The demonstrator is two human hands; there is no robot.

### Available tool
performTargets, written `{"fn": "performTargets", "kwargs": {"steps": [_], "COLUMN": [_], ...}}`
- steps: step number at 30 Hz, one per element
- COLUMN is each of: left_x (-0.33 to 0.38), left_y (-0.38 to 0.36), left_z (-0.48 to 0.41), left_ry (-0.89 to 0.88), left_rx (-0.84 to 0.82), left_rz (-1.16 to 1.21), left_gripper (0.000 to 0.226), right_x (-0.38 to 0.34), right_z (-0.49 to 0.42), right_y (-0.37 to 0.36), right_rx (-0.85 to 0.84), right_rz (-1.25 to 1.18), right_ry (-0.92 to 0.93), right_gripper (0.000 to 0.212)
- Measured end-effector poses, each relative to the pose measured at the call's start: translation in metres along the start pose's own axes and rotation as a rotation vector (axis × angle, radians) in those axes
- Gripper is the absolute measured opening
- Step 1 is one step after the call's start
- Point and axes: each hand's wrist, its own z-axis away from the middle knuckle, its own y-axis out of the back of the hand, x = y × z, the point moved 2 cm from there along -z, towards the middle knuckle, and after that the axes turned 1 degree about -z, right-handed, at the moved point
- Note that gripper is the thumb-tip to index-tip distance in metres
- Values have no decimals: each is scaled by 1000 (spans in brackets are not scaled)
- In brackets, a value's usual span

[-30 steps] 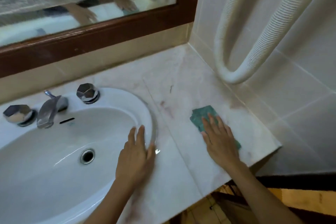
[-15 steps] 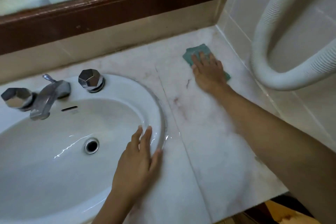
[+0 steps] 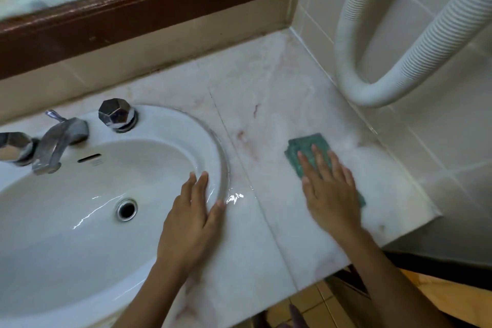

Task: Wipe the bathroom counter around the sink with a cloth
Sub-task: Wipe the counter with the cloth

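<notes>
The pale marble tabletop (image 3: 279, 82) runs into a tiled corner, the white sink (image 3: 170, 125) set in its left part, a ribbed white hose (image 3: 354, 21) looping against the right wall (image 3: 439, 128). The left hand (image 3: 189, 224) lies flat on the sink's right rim, grip apart, fingers straight. The right hand (image 3: 330, 192), grip likewise apart, presses the green cloth (image 3: 306, 144) flat on the tabletop between sink and wall.
</notes>
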Motion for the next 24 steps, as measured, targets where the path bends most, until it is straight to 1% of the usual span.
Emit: {"fn": "performTargets", "kwargs": {"steps": [2, 4, 5, 7, 9, 11, 12, 13, 15, 18, 19, 21, 24], "left_x": [0, 1, 1, 0, -1, -3, -3, -3, -2, 1, 1, 0, -2], "left_y": [-1, -1, -1, -1, -1, -2, -2, -2, -2, -3, -4, -5, -6], "left_z": [-1, -1, -1, -1, 0, 0, 0, 0, 0, 1, 1, -1, -2], "left_ry": [4, 2, 0, -4, -6, -21, -25, -27, -27, -20, -18, -17, -20], "left_rx": [3, 3, 4, 6, 12, 18, 21, 26, 31, 38, 38, 41, 44], "left_rz": [-7, -20, -20, -13, 6, 21, 22, 17, 3, -22, -32, -57, -72], "left_gripper": [66, 65, 65, 66, 66, 65, 65, 64, 64, 65, 65, 64, 63], "right_x": [4, -17, -35, -77, -109, -111, -98, -77, -23, 48, 60, 65, 37], "right_z": [-55, -91, -94, -68, -7, 61, 87, 103, 109, 65, 46, 7, -30], "right_y": [5, 7, 4, -5, -13, -17, -17, -15, -9, 4, 8, 12, 9], "right_rx": [9, 7, 16, 32, 28, -34, -65, -70, -20, 15, 25, 51, 46], "right_rz": [-20, -56, -75, -102, -129, -137, -136, -127, -80, -40, -43, -44, -64], "right_ry": [-91, -139, -136, -61, 87, 199, 204, 168, 9, -295, -357, -394, -334], "right_gripper": [59, 60, 59, 59, 58, 58, 58, 58, 57, 58, 60, 60, 57]}}
